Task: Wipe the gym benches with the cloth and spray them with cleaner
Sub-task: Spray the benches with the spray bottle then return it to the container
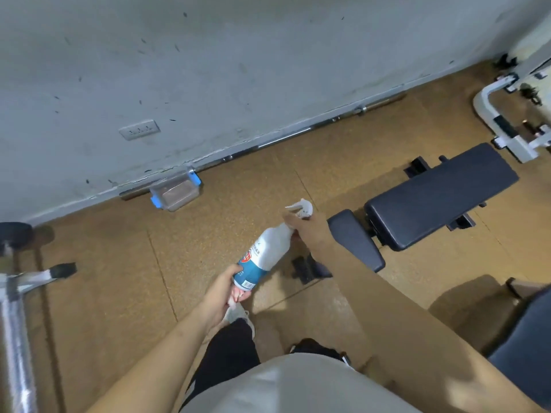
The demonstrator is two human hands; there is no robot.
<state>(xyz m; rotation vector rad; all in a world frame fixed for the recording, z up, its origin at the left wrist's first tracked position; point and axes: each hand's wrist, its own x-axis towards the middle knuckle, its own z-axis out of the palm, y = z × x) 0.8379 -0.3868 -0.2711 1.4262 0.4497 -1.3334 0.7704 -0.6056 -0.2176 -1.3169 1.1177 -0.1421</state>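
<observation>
A pale grey painted wall (pixel 268 70), scuffed with dark marks and peeling along its foot, carries a white rectangular socket plate (pixel 139 130). Below it spreads a tan speckled tile floor (pixel 119 263) with thin seams. A long chrome barbell bar (pixel 298 134) lies against the wall's foot, and a clear plastic box with blue clips (pixel 176 190) sits just beside it. A white metal machine frame (pixel 507 135) stands at far right, a shiny chrome tube (pixel 15 338) at left.
</observation>
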